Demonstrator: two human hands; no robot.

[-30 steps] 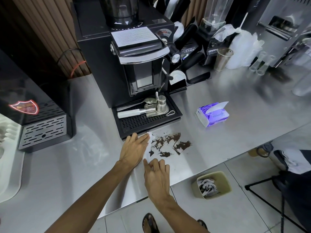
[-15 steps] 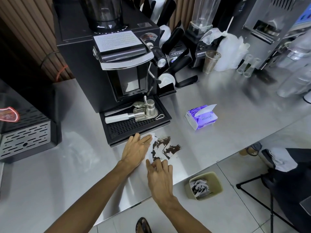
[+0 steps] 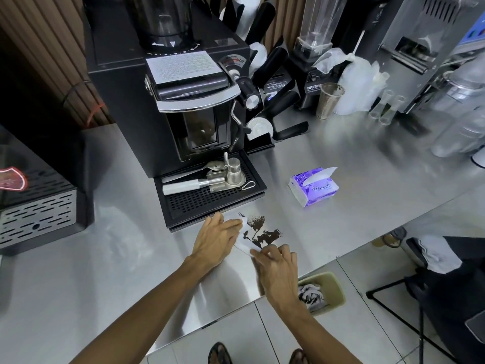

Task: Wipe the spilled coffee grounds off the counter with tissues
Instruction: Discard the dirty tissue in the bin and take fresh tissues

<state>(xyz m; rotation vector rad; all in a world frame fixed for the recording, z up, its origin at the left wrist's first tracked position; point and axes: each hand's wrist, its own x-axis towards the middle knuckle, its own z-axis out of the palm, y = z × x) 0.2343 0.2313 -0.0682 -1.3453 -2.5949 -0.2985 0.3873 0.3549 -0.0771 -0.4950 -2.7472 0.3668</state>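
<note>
Dark coffee grounds [image 3: 262, 232] lie in a patch on the steel counter [image 3: 354, 206], just in front of the grinder's drip tray. A white tissue [image 3: 242, 236] is spread flat along the left side of the grounds. My left hand [image 3: 214, 239] presses on the tissue with straight fingers. My right hand [image 3: 275, 269] sits at the near edge of the grounds, its fingertips pinching the tissue's near corner. A purple tissue pack [image 3: 313, 187] stands to the right, one sheet sticking out.
The black grinder [image 3: 170, 88] and its drip tray [image 3: 210, 198] with metal tools stand right behind the spill. A black machine [image 3: 36, 203] sits at the left. A metal cup [image 3: 329, 99] and plastic bags stand at the back. A bin [image 3: 322, 294] with used tissues is on the floor.
The patch of grounds has shrunk and gathered toward the right as both hands pushed the tissue into it. My right hand has moved up to the tissue's near corner.
</note>
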